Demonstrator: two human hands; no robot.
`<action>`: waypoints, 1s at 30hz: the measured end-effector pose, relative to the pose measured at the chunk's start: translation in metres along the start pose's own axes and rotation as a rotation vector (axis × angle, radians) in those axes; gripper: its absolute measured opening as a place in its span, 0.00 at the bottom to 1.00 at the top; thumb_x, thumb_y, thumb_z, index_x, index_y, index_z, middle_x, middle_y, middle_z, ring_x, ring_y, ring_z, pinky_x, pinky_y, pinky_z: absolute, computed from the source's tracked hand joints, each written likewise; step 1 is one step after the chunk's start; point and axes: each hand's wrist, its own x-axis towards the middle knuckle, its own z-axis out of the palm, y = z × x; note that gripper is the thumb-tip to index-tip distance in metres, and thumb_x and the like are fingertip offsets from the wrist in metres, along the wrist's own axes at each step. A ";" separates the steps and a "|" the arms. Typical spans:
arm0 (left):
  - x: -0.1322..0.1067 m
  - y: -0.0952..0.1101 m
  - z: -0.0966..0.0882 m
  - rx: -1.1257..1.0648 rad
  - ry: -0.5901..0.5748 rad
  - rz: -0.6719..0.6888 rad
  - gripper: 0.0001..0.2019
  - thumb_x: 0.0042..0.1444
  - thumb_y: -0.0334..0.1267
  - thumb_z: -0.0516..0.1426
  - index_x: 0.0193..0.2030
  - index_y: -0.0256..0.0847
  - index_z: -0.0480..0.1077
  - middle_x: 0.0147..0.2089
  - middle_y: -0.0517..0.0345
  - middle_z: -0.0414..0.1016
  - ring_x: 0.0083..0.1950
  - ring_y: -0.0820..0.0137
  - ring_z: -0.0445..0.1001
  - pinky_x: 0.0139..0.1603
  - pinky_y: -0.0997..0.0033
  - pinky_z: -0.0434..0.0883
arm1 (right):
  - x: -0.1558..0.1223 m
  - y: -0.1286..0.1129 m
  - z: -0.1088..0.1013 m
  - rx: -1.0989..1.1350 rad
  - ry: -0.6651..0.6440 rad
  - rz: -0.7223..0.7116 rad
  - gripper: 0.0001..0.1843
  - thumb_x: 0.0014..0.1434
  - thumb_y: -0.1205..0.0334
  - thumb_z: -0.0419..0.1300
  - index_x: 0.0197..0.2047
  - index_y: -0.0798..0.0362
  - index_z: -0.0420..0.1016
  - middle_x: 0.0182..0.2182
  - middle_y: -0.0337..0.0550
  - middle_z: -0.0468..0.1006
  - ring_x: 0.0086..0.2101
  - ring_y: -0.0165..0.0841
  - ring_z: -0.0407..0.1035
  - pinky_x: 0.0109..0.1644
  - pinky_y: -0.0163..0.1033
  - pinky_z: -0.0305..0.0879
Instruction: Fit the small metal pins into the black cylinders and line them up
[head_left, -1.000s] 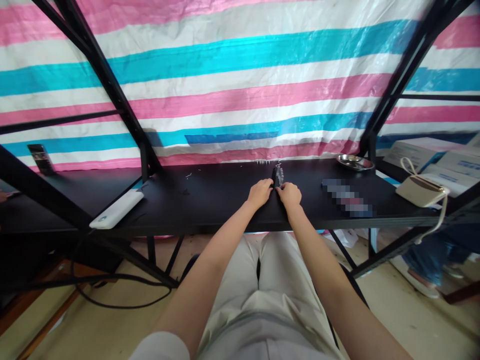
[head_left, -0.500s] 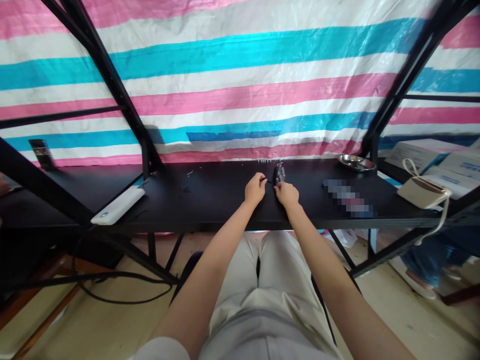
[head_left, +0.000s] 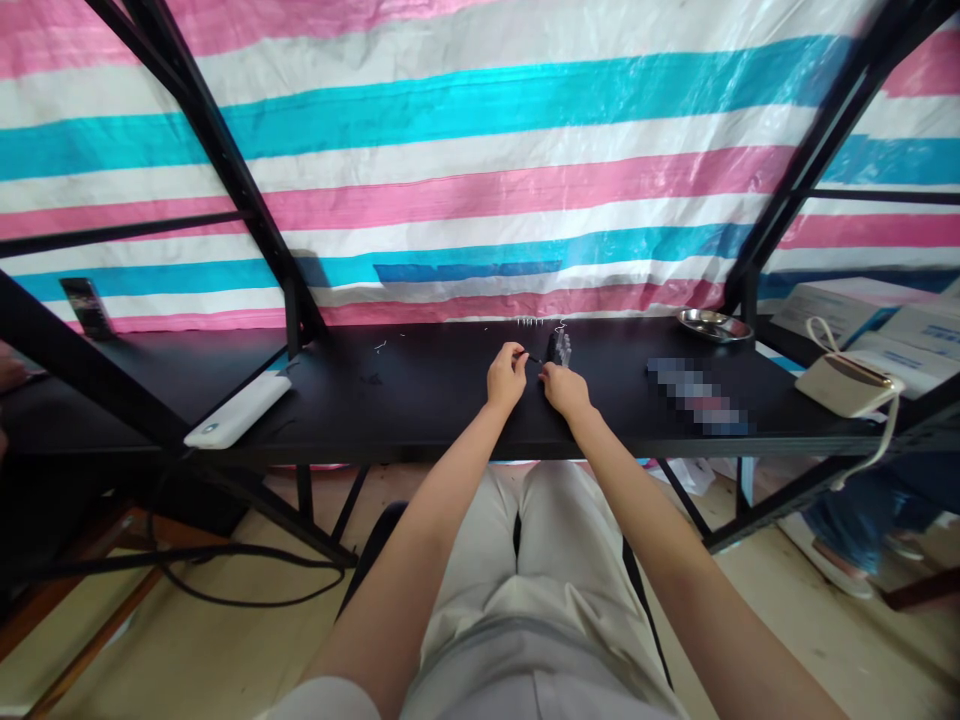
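My left hand (head_left: 507, 378) is closed in a pinch on a thin black piece (head_left: 533, 358), which points right toward my other hand. Close beside it, my right hand (head_left: 567, 390) has its thumb and fingers pressed together near the far end of that piece. What the right fingertips hold is too small to make out. Just beyond the right hand lies a cluster of small black and clear parts (head_left: 560, 347). Behind the cluster, a row of tiny pale pieces (head_left: 530, 321) runs along the back of the black table (head_left: 435, 400).
A white oblong device (head_left: 238, 411) lies at left. To the right are a round metal dish (head_left: 714, 325), a blurred-out packet (head_left: 697, 396) and a beige pouch (head_left: 844, 385) with a strap. Black frame posts rise at both sides. Another person's legs (head_left: 847, 525) show at lower right.
My right hand has shifted slightly left, off the cluster of parts and toward the thin black piece. My left hand has moved only a little.
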 end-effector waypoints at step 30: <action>-0.009 0.013 -0.005 0.128 -0.146 0.193 0.20 0.61 0.32 0.43 0.58 0.41 0.61 0.53 0.52 0.67 0.52 0.72 0.68 0.51 0.75 0.67 | 0.005 0.004 0.008 0.504 0.279 -0.022 0.13 0.59 0.56 0.51 0.41 0.54 0.70 0.33 0.45 0.77 0.33 0.33 0.70 0.39 0.33 0.60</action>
